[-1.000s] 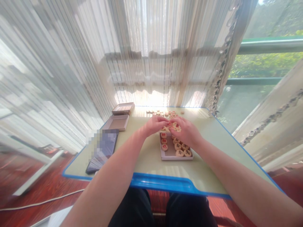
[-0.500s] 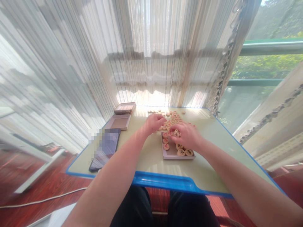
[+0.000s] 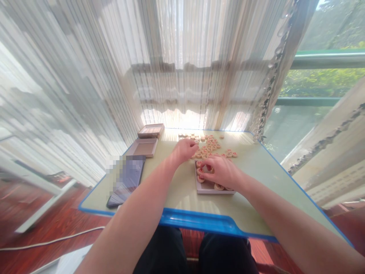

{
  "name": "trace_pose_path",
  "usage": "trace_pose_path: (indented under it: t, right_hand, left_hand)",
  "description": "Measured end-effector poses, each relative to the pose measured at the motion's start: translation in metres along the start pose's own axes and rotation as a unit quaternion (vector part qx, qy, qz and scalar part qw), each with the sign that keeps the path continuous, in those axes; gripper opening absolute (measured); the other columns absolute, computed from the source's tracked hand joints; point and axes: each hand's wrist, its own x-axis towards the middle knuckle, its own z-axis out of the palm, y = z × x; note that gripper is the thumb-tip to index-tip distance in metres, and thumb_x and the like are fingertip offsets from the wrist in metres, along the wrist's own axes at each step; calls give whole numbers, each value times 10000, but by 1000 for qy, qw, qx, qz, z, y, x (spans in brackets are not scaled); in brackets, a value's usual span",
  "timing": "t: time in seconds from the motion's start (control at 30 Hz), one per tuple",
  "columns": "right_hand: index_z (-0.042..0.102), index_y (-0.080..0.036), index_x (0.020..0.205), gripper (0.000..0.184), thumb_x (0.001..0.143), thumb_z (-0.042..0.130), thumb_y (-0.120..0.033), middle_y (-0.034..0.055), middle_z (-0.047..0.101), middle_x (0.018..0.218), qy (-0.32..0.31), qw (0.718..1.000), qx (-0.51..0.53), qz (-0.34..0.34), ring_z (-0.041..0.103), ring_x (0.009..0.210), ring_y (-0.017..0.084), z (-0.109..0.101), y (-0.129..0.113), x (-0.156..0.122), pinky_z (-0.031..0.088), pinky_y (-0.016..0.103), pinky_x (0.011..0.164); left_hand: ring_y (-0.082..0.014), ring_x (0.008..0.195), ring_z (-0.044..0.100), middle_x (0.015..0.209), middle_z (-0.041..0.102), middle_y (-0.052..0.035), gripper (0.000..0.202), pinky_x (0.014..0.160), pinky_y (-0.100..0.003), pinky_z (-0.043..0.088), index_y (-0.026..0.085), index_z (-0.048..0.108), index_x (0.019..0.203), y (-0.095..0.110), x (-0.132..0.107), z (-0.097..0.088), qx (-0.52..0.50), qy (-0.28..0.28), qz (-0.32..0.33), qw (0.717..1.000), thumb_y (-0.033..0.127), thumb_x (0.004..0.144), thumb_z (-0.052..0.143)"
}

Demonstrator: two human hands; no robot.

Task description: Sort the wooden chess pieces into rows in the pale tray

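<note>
My right hand [image 3: 224, 171] is over the low cardboard box [image 3: 216, 191], thumb and fingers apart at the round xiangqi pieces [image 3: 200, 178] along its left side. These pieces are pale wood with red characters. More pieces [image 3: 219, 187] lie at the near right of the box, partly covered by this hand. Just beyond the box and to the left, my left hand [image 3: 186, 149] hovers beside the loose xiangqi pieces [image 3: 211, 144]. Its fingers are curled closed, and anything inside them is hidden.
Two shallow box parts, an open tray [image 3: 146, 147] and another [image 3: 150, 130] behind it, rest at the table's left. A dark tablet [image 3: 129, 177] lies nearer, partly pixelated. The table [image 3: 256, 182] has a blue edge. Sheer curtains [image 3: 182, 76] hang behind it.
My right hand has shifted slightly down and left over the box, covering more of the near pieces. Loose pieces behind it have come into view. My left hand has hardly moved.
</note>
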Motion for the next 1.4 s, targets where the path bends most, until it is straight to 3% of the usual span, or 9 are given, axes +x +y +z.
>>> trace_pose_path:
  t: [0.17, 0.37, 0.77, 1.4]
  right_hand:
    - [675, -258, 846, 157, 743, 619, -363, -8, 615, 695, -14, 1000, 21, 7, 533, 705, 147, -1, -1, 0, 320, 237, 556]
    - [662, -251, 924, 217, 737, 617, -351, 0, 602, 747, -10, 1000, 13, 0, 529, 758, 150, -3, -3, -1, 323, 234, 584]
    - [678, -255, 782, 124, 776, 572, -318, 1, 599, 737, 13, 1000, 1, -17, 544, 776, 150, 0, -3, 0, 344, 233, 628]
    - [695, -257, 850, 162, 763, 586, -339, 6, 624, 750, 24, 999, 26, -15, 559, 759, 154, 1, 0, 1, 375, 247, 644]
  left_hand:
    - [-93, 474, 364, 451, 387, 31, 272, 463, -243, 253, 159, 452, 473, -2, 0, 0, 16, 6, 10, 1000, 312, 698, 441]
    - [-101, 495, 393, 466, 451, 22, 265, 487, -247, 263, 153, 488, 495, 1, 0, -1, 40, -4, 20, 999, 306, 702, 425]
    - [-103, 518, 418, 491, 491, 18, 260, 503, -245, 274, 148, 518, 523, 1, 0, 0, 69, -12, 36, 997, 298, 707, 415]
    - [-103, 501, 395, 472, 461, 23, 270, 479, -247, 249, 152, 526, 520, -5, 1, 1, 66, -24, 28, 997, 308, 709, 414]
